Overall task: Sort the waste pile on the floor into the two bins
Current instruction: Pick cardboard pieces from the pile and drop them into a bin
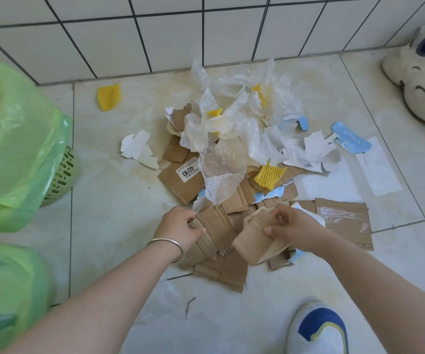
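Observation:
A waste pile (234, 159) lies on the tiled floor by the wall: brown cardboard scraps, crumpled clear plastic bags (231, 118), yellow foam netting (269, 175), white and blue paper bits. My left hand (180, 227), with a metal bangle on the wrist, grips a ribbed cardboard piece (214, 231) at the pile's near edge. My right hand (293, 229) holds a pale tan folded cardboard piece (254, 238) just beside it. Two bins lined with green bags stand at the left, one farther (14, 139), one nearer (6, 290).
A loose yellow foam net (109, 97) lies near the wall, left of the pile. White torn paper (139, 149) sits apart at the pile's left. A white shoe (421, 77) is at the upper right; my blue-and-white shoe (318, 328) stands at the bottom.

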